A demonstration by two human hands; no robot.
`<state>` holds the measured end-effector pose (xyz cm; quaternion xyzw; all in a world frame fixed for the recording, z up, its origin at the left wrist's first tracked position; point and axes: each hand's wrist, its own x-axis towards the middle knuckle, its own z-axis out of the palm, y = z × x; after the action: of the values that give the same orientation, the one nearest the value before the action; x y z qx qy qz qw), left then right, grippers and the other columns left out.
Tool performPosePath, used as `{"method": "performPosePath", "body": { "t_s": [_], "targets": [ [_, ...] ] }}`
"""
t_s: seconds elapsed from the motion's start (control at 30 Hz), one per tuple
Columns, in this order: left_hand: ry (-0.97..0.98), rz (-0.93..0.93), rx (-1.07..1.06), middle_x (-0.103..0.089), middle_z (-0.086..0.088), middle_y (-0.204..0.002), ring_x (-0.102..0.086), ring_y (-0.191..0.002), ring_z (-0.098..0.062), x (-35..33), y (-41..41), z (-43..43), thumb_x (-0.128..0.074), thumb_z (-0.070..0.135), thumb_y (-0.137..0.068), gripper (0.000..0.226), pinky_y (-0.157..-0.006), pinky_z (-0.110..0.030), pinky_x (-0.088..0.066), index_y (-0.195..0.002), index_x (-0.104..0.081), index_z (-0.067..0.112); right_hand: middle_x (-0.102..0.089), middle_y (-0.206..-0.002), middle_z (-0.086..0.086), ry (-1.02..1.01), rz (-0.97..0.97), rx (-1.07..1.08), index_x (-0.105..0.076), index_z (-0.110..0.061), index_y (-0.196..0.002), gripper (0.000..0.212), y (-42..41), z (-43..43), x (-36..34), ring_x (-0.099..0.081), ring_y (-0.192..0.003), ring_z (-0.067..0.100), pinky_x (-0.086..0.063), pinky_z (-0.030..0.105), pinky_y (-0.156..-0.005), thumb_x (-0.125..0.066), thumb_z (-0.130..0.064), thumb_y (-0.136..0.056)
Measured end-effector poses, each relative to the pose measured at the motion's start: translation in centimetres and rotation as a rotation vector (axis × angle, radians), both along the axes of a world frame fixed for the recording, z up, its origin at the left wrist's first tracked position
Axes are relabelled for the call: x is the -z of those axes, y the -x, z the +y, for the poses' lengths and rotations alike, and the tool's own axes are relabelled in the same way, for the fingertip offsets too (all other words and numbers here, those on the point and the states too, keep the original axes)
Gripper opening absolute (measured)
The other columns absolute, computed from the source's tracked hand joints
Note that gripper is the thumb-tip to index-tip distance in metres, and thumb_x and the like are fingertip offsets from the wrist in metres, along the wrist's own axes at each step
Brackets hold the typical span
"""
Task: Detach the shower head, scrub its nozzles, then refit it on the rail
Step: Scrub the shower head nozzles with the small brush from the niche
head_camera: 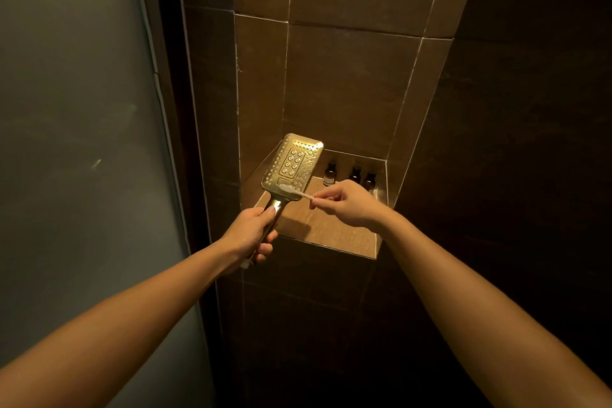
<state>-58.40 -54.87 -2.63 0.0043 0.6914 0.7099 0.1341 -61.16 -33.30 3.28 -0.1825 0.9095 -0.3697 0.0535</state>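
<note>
Head view: left hand (250,232) grips shower head (293,163); right hand (351,204) pinches brush (295,192); labels on bottles (330,173) illegible.

- My left hand (252,232) grips the handle of the gold shower head (293,166), nozzle face turned up toward me.
- My right hand (347,202) pinches a pale toothbrush (295,191); its bristles touch the face's lower edge.
- Behind, I see three dark bottles (355,174) standing in a tiled wall niche (331,228).
</note>
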Motion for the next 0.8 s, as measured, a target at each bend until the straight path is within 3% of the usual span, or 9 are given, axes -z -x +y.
{"method": "performPosePath", "body": {
  "t_s": [0.2, 0.37, 0.53, 0.67, 0.8],
  "targets": [
    [0.066, 0.035, -0.027, -0.049, -0.004, -0.064, -0.041, -0.040, -0.011, 0.5, 0.1, -0.1, -0.040, 0.039, -0.103, 0.030, -0.038, -0.021, -0.033, -0.094, -0.051, 0.012, -0.064, -0.075, -0.001, 0.151, 0.107, 0.242, -0.074, -0.019, -0.101, 0.020, 1.0, 0.8, -0.7, -0.054, -0.068, 0.012, -0.046, 0.027, -0.062, -0.057, -0.028, -0.096],
    [0.105, 0.062, -0.057, -0.050, -0.003, -0.063, -0.043, -0.041, -0.011, 1.1, 0.4, -0.6, -0.041, 0.043, -0.102, 0.032, -0.039, -0.023, -0.034, -0.091, -0.053, 0.015, -0.065, -0.078, -0.003, -0.034, 0.029, 0.041, -0.074, -0.023, -0.099, 0.018, 0.2, 0.5, 0.9, -0.053, -0.067, 0.010, -0.046, 0.026, -0.062, -0.058, -0.029, -0.095],
    [0.154, 0.078, -0.065, -0.051, -0.002, -0.061, -0.044, -0.041, -0.011, 1.2, 0.8, -1.2, -0.042, 0.046, -0.101, 0.034, -0.039, -0.024, -0.035, -0.089, -0.053, 0.017, -0.065, -0.077, 0.001, 0.172, 0.107, 0.251, -0.074, -0.018, -0.100, 0.020, 1.2, 1.0, 0.0, -0.053, -0.066, 0.012, -0.045, 0.024, -0.060, -0.056, -0.027, -0.096],
    [0.228, 0.144, -0.080, -0.052, -0.002, -0.060, -0.047, -0.043, -0.014, 0.9, 0.9, -1.4, -0.042, 0.044, -0.101, 0.034, -0.041, -0.025, -0.036, -0.087, -0.053, 0.015, -0.063, -0.077, -0.007, 0.017, -0.003, 0.035, -0.074, -0.022, -0.099, 0.017, 0.5, 0.6, 0.6, -0.052, -0.066, 0.007, -0.043, 0.023, -0.061, -0.058, -0.027, -0.095],
    [0.270, 0.172, -0.087, -0.054, -0.002, -0.062, -0.049, -0.044, -0.014, 0.8, 0.8, -1.4, -0.041, 0.042, -0.102, 0.034, -0.041, -0.025, -0.038, -0.091, -0.054, 0.013, -0.065, -0.076, -0.001, 0.212, 0.118, 0.252, -0.074, -0.019, -0.101, 0.020, 1.2, 1.0, 0.1, -0.052, -0.063, 0.010, -0.043, 0.023, -0.058, -0.057, -0.027, -0.095]
  ]
}}
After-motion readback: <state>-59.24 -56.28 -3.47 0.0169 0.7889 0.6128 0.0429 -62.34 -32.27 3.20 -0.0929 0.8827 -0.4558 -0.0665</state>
